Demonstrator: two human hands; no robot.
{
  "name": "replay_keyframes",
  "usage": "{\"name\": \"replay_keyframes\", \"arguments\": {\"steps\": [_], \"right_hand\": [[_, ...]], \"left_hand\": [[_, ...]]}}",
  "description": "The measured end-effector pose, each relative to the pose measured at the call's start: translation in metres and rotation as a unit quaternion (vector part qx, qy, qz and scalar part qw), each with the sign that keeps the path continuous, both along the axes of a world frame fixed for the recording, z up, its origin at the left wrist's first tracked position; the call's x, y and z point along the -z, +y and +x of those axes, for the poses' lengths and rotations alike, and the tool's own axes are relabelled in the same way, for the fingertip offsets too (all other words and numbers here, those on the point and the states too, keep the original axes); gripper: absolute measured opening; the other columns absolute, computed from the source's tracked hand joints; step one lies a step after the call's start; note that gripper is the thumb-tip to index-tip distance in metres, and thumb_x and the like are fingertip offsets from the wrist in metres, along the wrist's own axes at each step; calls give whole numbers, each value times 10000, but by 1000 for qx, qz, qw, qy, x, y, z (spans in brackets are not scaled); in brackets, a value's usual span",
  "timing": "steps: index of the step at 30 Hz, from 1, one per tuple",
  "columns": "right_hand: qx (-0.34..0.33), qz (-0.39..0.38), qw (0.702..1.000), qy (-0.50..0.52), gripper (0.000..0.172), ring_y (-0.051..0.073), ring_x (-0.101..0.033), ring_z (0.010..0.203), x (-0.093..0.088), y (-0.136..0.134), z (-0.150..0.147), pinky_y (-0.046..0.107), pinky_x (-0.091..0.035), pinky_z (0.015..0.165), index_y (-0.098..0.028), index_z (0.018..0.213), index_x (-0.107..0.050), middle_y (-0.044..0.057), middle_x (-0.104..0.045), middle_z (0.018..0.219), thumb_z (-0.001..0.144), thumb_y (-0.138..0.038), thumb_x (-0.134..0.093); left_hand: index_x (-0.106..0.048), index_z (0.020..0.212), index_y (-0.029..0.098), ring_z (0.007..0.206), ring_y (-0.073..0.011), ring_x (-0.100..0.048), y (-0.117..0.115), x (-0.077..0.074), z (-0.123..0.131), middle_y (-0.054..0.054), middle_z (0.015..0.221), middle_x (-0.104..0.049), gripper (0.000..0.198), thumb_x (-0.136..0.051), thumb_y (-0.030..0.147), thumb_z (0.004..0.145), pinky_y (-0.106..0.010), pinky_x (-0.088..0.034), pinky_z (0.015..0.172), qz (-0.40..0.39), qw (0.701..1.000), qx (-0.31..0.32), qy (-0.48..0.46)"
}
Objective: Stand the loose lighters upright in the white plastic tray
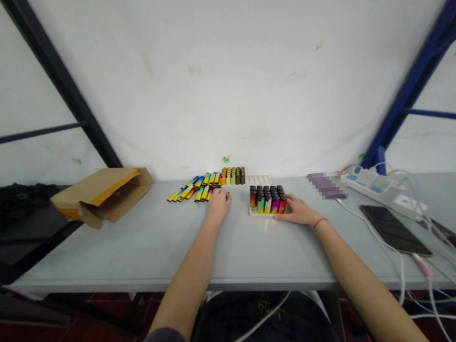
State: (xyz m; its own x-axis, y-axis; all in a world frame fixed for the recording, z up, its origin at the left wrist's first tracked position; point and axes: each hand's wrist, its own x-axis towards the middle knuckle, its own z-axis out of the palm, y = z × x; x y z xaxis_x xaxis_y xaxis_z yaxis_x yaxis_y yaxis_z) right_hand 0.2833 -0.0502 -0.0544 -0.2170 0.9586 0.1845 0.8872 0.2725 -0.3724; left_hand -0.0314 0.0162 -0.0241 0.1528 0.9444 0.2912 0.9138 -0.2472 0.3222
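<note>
Upright lighters with black tops and multicoloured bodies stand in rows in a white tray. My right hand grips the right side of this tray, thumb at its front edge. My left hand is at the right end of a pile of loose lighters, its fingers curled. A dark lighter end shows at its fingertips; the rest is covered by the fingers. Behind the hands, against the wall, a block of yellow, green and brown lighters stands upright in rows.
A white slotted tray lies by the wall. An opened brown paper bag rests on the left. On the right are a power strip, a black phone, a blurred flat item and white cables. Metal posts rise at both sides.
</note>
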Motion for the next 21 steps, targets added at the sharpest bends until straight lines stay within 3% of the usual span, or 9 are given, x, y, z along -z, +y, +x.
{"name": "replay_keyframes", "arguments": {"steps": [4, 8, 10, 12, 14, 16, 17, 21], "right_hand": [[1, 2, 1000, 3, 772, 381, -548, 1328, 0, 0, 0, 528, -413, 1150, -152, 1280, -671, 206, -569, 1440, 749, -710, -719], [2, 6, 1000, 2, 747, 369, -575, 1290, 0, 0, 0, 510, -438, 1124, -170, 1250, -688, 185, -593, 1407, 743, -719, -722], [-2, 9, 1000, 5, 750, 363, -576, 1288, 0, 0, 0, 498, -441, 1122, -167, 1250, -688, 182, -597, 1399, 742, -719, -722], [-5, 11, 1000, 7, 749, 360, -576, 1285, -1, 0, 0, 491, -442, 1121, -164, 1243, -690, 183, -602, 1388, 739, -716, -727], [-3, 11, 1000, 5, 744, 361, -581, 1276, -1, 0, 0, 490, -448, 1114, -160, 1226, -697, 184, -608, 1375, 737, -719, -728], [-1, 7, 1000, 0, 743, 362, -584, 1270, -2, -1, 0, 489, -451, 1109, -154, 1215, -700, 189, -607, 1372, 738, -723, -725], [-2, 5, 1000, -2, 744, 363, -583, 1271, -3, -1, -1, 489, -451, 1110, -150, 1217, -699, 191, -604, 1377, 741, -723, -722], [-10, 5, 1000, 1, 737, 364, -576, 1280, -3, -1, 0, 504, -439, 1123, -155, 1228, -692, 193, -596, 1393, 753, -718, -715]], "left_hand": [[-716, 1189, 112, 1083, -294, -676, 2, 2, 4, -195, 1110, -728, 372, -565, 108, 849, -402, -469, 1033, -12, 991, 8, -130], [-734, 1116, 137, 1081, -291, -688, 4, 1, 10, -174, 1077, -758, 366, -535, 79, 814, -390, -486, 1002, -8, 973, -7, -231], [-732, 1067, 165, 999, -254, -697, 4, 0, 14, -130, 1011, -765, 321, -521, 109, 832, -351, -523, 909, -16, 951, -24, -309], [-717, 969, 175, 793, -196, -676, 3, -3, 19, -69, 835, -729, 234, -510, 151, 863, -280, -529, 726, -63, 882, -47, -464], [-668, 835, 168, 594, -134, -573, 0, -8, 25, -7, 668, -623, 159, -515, 164, 878, -214, -451, 560, -133, 766, -61, -626], [-600, 748, 161, 505, -98, -485, -4, -13, 30, 23, 600, -540, 158, -515, 134, 879, -190, -388, 490, -184, 683, -56, -705], [-574, 727, 159, 487, -90, -467, -6, -16, 32, 28, 586, -520, 172, -508, 110, 878, -187, -382, 481, -201, 663, -54, -719], [-552, 758, 162, 484, -85, -501, -13, -24, 35, 23, 588, -520, 199, -467, 90, 923, -189, -424, 510, -245, 634, -42, -733]]}}
